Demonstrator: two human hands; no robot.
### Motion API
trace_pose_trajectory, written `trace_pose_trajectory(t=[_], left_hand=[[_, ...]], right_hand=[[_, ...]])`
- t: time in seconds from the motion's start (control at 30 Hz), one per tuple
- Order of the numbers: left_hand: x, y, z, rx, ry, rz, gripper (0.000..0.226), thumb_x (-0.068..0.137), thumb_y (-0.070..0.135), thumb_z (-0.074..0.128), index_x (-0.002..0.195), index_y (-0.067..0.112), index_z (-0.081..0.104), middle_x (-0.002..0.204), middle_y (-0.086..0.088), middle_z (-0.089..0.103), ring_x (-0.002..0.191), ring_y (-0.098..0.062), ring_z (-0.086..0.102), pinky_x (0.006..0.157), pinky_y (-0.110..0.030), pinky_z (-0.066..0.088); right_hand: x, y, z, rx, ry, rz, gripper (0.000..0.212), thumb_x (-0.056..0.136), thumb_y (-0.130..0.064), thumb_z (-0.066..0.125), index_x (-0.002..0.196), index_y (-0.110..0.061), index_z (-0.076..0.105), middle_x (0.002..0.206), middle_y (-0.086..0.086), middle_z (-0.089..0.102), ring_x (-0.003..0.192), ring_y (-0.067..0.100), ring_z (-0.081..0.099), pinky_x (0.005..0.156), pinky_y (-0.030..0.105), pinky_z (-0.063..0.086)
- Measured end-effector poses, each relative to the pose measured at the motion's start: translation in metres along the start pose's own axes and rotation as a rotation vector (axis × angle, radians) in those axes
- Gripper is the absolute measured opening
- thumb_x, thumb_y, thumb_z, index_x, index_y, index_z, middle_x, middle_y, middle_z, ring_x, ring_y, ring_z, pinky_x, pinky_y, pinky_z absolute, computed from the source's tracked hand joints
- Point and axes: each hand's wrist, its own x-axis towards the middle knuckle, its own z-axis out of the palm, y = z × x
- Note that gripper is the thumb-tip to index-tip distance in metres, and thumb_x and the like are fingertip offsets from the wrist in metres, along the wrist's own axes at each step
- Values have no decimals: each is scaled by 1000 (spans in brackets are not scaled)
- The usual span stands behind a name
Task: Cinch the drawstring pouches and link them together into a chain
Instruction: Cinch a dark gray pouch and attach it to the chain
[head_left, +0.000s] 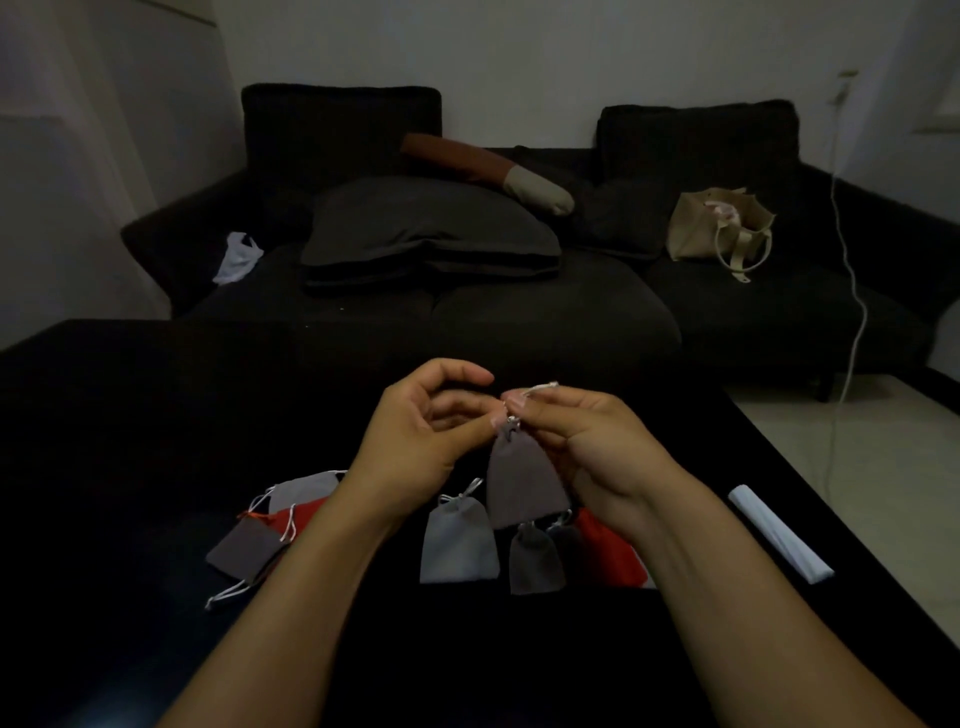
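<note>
at the lower left of the frame a small heap of cloth drawstring pouches (280, 525) lies on the black table top (130, 415): a light grey one, a red one and a brown-grey one, with thin white cords coming out.

moving right, the left hand (415, 431) is in the middle of the frame with its fingers curled, and its thumb and fingertips seem to pinch the gathered neck of the brown-grey velvet pouch (522, 483). this pouch hangs between both hands, above the table, with its long axis almost vertical, neck up and bottom down.

below it a row of pouches lies flat: a light grey cloth pouch (457, 543), a small dark grey pouch (535, 558) and a red cloth pouch (608, 551) partly hidden under the right wrist.

the right hand (582, 436) has its fingers curled too, and it pinches the white cord end (543, 388), which points up and to the right from the neck. i judge the neck is already nearly closed. both hands are equally near to the neck, so the pull should go sideways, away from the vertical axis.

at the lower right a white folded paper strip (779, 532) lies on the table edge.
</note>
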Motion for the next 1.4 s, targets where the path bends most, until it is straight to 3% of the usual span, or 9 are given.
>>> trace_pose_trajectory(t=[0.57, 0.7, 0.83, 0.93, 1.03, 1.1, 1.17, 1.27, 1.4], left_hand=[[4, -16, 0, 939, -16, 668, 24, 75, 20, 83, 98, 19, 76, 96, 7, 67, 88, -4, 62, 77, -21, 53], [5, -24, 4, 955, 42, 732, 21, 80, 23, 79, 101, 18, 78, 97, 3, 69, 89, -9, 62, 75, -23, 53], [3, -24, 12, 831, 164, 730, 12, 86, 19, 71, 96, 15, 77, 95, 4, 70, 88, -5, 63, 78, -18, 50], [2, -17, 21, 467, 348, 414, 9, 91, 13, 67, 91, 20, 72, 87, 9, 72, 84, -1, 68, 74, -15, 51], [7, -13, 23, -266, 390, -34, 16, 97, 20, 57, 90, 17, 71, 90, -2, 76, 87, -11, 72, 74, -25, 54], [8, -13, 19, -560, 318, -181, 22, 98, 25, 52, 97, 14, 71, 103, -7, 75, 98, -18, 71, 84, -33, 55], [8, -9, 17, -666, 273, -248, 26, 99, 28, 50, 101, 10, 69, 99, -8, 75, 93, -18, 72, 81, -32, 56], [8, -5, 20, -701, 333, -241, 26, 100, 25, 49, 92, 8, 66, 77, -5, 72, 70, -12, 71, 65, -26, 59], [9, -9, 23, -527, 321, -174, 26, 99, 28, 51, 90, 9, 67, 79, -11, 66, 76, -22, 66, 82, -40, 55]], right_hand=[[15, 18, 1, 329, 99, 412, 11, 93, -4, 54, 94, 1, 64, 83, 14, 56, 74, 17, 51, 70, 23, 38], [12, 15, -1, 453, 72, 429, 16, 93, -5, 52, 86, -1, 67, 84, 15, 63, 78, 23, 60, 100, 32, 44], [9, 13, 7, 490, 65, 418, 21, 74, -11, 66, 92, -5, 73, 120, 15, 69, 120, 32, 62, 111, 48, 39], [8, 11, 10, 452, 132, 336, 15, 86, -21, 68, 92, -11, 77, 109, 10, 73, 110, 25, 66, 104, 41, 47], [9, 10, 11, 465, 92, 210, 17, 87, -33, 69, 79, -21, 79, 88, -1, 67, 85, 14, 60, 85, 26, 47], [10, 11, 12, 509, 54, 162, 20, 87, -37, 68, 80, -23, 80, 88, -1, 66, 90, 15, 57, 99, 28, 43], [11, 10, 12, 562, 15, 124, 18, 84, -35, 68, 80, -22, 78, 89, 0, 67, 89, 15, 57, 103, 30, 39], [10, 7, 10, 572, -35, 49, 15, 86, -28, 64, 80, -16, 68, 85, 0, 66, 66, 9, 55, 76, 23, 41], [12, 6, 10, 580, -31, 3, 22, 97, -28, 54, 81, -16, 61, 74, 0, 64, 70, 18, 56, 106, 39, 41]])
